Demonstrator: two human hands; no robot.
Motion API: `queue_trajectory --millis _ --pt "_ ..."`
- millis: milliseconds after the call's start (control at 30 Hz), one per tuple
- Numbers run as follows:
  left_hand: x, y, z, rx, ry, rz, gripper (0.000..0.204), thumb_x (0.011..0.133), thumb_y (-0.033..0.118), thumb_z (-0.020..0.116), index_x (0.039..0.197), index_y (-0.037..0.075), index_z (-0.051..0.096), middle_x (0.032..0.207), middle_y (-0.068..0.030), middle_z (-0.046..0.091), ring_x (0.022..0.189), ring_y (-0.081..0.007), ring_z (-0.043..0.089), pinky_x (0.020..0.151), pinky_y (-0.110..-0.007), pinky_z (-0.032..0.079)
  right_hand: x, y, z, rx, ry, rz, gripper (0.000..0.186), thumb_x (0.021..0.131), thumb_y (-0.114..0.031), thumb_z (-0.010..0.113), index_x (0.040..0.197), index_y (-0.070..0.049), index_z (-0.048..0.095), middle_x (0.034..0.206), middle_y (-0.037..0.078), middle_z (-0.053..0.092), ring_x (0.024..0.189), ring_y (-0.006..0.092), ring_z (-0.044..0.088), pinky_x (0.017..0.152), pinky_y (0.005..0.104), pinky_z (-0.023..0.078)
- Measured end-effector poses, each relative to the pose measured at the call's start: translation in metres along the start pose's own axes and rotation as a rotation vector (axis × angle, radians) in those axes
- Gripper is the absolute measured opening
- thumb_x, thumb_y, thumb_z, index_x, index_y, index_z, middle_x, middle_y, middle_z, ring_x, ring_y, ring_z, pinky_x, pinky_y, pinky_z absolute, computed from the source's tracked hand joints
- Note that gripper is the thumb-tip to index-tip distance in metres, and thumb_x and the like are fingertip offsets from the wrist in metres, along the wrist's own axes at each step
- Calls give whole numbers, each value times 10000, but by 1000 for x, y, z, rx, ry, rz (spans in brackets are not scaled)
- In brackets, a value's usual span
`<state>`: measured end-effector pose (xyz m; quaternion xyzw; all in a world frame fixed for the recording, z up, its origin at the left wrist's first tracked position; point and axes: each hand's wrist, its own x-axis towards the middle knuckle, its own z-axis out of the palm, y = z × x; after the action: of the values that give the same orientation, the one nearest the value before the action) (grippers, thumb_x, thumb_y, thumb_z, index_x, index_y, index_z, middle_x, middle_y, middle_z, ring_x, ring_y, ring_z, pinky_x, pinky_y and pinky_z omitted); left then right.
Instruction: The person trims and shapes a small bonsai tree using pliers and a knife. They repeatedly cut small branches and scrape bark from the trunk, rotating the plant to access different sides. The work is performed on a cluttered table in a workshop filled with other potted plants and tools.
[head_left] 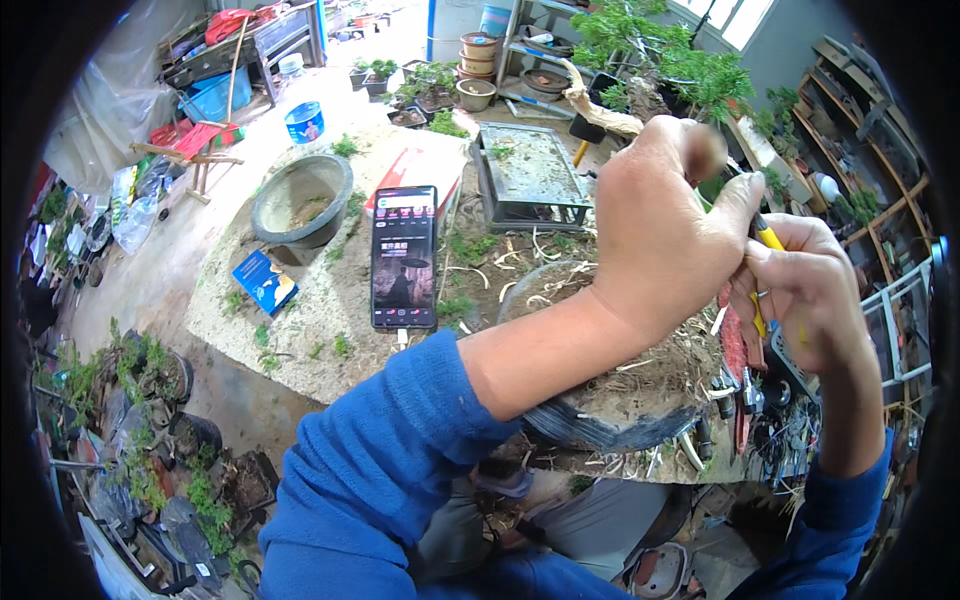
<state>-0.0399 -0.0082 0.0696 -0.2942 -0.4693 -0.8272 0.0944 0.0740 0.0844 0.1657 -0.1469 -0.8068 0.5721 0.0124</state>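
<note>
My left hand (670, 220) is raised at the upper right with fingers curled round something mostly hidden; a blurred brown patch shows at its fingertips. My right hand (805, 275) is closed on a yellow-and-black tool (768, 236), just right of and touching or very near my left thumb. Behind them a pale, twisted wooden trunk (600, 112) leads to green conifer foliage (700, 75). Below my hands lies a round dark basin (600, 425) with soil, fibrous roots and pale shavings, partly hidden by my left forearm.
On the stone work surface (225, 330) are a phone (403, 258), grey pot (300, 170), small blue box (265, 281), blue tub (305, 124) and metal-topped tray (532, 160). Several tools (750, 395) lie at the right. Potted plants (150, 385) crowd the lower left.
</note>
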Motion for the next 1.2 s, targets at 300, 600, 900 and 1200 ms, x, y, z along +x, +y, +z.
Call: queue_trajectory --millis 300,600,900,1200 --pt "-6 -13 -2 -197 -61 -49 419 847 113 880 1151 -66 655 1002 -148 750 955 -207 759 884 -332 611 9 35 -2 -820 301 -577 253 979 -193 644 1113 19 677 809 139 656 716 292 652 652 401 491" --pt "-6 -16 -7 -175 -83 -11 447 831 102 895 1173 -43 646 1081 -121 733 1005 -194 747 926 -327 603 22 42 -10 -1442 643 -1003 408 802 -65 749 1205 -37 690 865 124 641 771 329 654 680 425 527" --pt "-6 -9 -7 -193 -115 -72 436 842 97 891 1165 -44 635 1056 -106 729 1011 -183 735 911 -314 592 12 20 -21 -185 -68 -199 238 953 -217 686 990 3 768 821 26 700 794 103 622 717 296 469" --pt "-4 -7 -7 -155 -80 -59 385 862 85 876 1135 -46 638 1011 -106 740 979 -165 730 877 -300 597 24 17 -24 -285 -54 -215 228 927 -213 712 964 10 746 755 -49 620 695 61 523 628 276 421"
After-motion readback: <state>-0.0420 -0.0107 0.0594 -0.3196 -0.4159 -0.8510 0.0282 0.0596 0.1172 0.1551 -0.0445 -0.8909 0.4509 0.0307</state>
